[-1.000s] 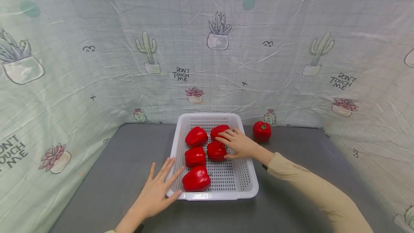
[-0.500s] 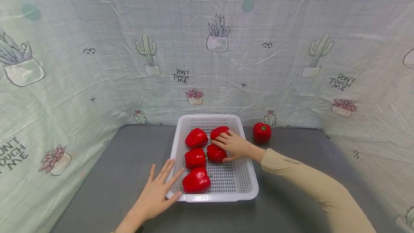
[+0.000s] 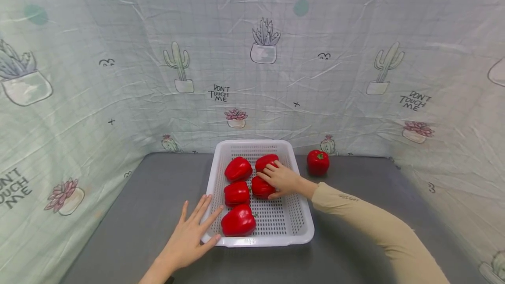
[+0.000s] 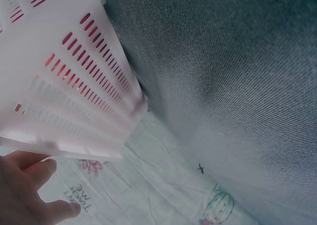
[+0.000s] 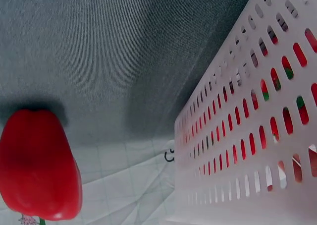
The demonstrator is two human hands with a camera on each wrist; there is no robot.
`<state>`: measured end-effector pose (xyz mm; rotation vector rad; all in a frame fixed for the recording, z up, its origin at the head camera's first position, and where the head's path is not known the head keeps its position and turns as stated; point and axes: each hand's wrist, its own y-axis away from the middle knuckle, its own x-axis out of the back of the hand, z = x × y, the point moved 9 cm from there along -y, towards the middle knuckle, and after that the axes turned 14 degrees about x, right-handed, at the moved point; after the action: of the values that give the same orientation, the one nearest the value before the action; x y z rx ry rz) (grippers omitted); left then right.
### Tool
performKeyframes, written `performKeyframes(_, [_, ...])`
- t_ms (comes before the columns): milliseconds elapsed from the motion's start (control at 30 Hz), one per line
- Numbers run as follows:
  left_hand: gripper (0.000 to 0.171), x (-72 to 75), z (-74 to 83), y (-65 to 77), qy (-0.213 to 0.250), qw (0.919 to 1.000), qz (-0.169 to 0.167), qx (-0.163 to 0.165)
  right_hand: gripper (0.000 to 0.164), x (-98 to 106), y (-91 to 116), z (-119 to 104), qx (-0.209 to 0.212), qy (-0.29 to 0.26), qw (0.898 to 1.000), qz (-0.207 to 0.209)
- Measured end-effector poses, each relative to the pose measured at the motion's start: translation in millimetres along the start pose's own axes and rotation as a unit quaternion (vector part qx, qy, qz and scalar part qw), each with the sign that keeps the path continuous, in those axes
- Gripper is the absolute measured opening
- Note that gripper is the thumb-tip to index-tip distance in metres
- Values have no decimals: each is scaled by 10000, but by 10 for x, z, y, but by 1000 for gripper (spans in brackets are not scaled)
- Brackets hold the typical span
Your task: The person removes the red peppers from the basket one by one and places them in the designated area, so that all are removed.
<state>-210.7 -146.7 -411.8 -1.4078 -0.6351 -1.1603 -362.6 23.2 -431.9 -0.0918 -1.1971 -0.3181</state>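
Note:
In the head view, a white plastic basket [image 3: 276, 242] holds several red bell peppers. My right hand [image 3: 285, 179] reaches in over the right side and grips a bell pepper [image 3: 261, 188], fingers across its top and thumb on the near side. Another bell pepper [image 3: 265, 161] lies just behind those fingers. Three more peppers line the left side, the nearest bell pepper [image 3: 238, 221] being the largest. My left hand [image 3: 189, 236] rests on the basket's left rim near the front corner, fingers spread. In the left wrist view, fingertips [image 4: 44, 171] show by the rim.
Outside the basket, a red bell pepper [image 3: 318, 162] stands on the grey table [image 3: 158, 196] at the back right; the right wrist view shows that bell pepper [image 5: 38, 165] close to the slotted basket wall [image 5: 257, 131]. A cactus-print curtain [image 3: 221, 34] encloses the back and sides.
My right hand has moved slightly left and settled lower onto the pepper, covering more of it. The left hand stays on the rim. The peppers have not visibly shifted in the basket.

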Motion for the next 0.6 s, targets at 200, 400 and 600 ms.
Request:
performKeyframes(200, [64,5,2,-4,65,10000,-24,46,80,-14,8,8,-88,-13,9999,79])
performKeyframes(400, [65,5,1,-7,38,10000,-46,77,79,-24,-11,0,-98,-77,9999,104])
performKeyframes(600, [65,-9,-3,-8,62,9999,-103,96,78,-27,-31,-43,-36,-41,9999,90])
